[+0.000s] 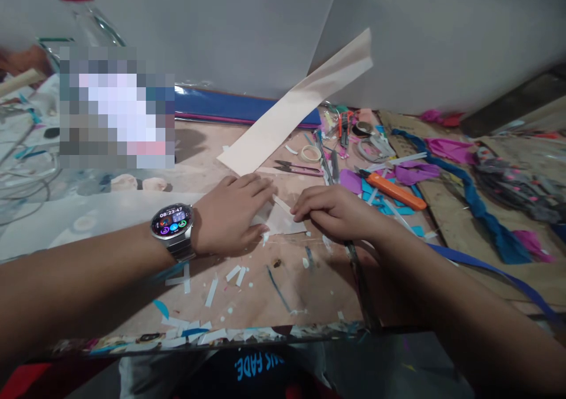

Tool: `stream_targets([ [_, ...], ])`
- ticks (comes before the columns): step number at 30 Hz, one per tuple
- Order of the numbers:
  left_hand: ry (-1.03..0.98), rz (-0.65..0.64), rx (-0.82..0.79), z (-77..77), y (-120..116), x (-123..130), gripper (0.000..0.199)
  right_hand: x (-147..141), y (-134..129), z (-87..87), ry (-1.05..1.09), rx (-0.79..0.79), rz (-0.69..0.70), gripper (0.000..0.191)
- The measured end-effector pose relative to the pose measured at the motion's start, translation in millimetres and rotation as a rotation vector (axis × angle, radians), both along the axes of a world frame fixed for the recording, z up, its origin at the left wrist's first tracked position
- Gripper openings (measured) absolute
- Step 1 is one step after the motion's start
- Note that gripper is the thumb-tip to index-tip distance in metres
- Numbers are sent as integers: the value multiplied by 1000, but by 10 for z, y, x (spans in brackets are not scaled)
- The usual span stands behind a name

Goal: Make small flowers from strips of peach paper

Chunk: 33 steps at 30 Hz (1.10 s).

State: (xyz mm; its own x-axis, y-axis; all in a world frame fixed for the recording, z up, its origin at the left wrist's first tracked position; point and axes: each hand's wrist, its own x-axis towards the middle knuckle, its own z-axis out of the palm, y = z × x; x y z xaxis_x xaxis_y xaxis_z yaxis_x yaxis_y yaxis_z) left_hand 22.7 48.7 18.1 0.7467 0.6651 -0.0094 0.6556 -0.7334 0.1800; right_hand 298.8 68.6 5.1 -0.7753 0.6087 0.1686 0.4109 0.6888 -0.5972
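My left hand (234, 213), wearing a smartwatch (172, 225) on the wrist, lies flat with its fingers stretched out. It presses on a long sheet of thin white paper (119, 207) on the table. The sheet's right end (283, 222) shows between my hands. A narrow pale paper strip (283, 203) lies across that end. My right hand (331, 210) is closed, its fingers curled and the fingertips pinching the strip's near end. Just beyond my hands are thread snips (298, 168) and a long cream strip (283, 122) slanting up against the wall.
An orange utility knife (393, 190), a tape roll (311, 153) and colored scraps lie to the right. A blue ribbon (499, 272) runs off the right side. Behind stands a blue flat bundle (230, 105). Paper bits (212, 293) litter the table's front (256, 310). A blurred-out patch covers the back left.
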Motion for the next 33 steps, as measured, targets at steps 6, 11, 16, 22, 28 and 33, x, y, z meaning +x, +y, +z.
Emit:
stream_targets([
  [6, 17, -103, -45, 10, -15, 26, 59, -5, -5, 7, -14, -8, -6, 43],
  [11, 37, -66, -71, 12, -24, 36, 59, -7, -18, 22, -24, -6, -6, 40],
  [16, 50, -67, -83, 22, -25, 37, 61, -2, -11, 38, -39, -3, -12, 34],
  [22, 37, -79, -50, 13, -22, 23, 57, -12, -28, 25, 57, 65, -68, 34],
  [28, 26, -83, -46, -9, -24, 17, 56, -40, -46, -29, 86, 33, -31, 42],
  [33, 30, -62, -18, 9, -21, 15, 53, -23, -45, -1, 28, -4, -4, 34],
])
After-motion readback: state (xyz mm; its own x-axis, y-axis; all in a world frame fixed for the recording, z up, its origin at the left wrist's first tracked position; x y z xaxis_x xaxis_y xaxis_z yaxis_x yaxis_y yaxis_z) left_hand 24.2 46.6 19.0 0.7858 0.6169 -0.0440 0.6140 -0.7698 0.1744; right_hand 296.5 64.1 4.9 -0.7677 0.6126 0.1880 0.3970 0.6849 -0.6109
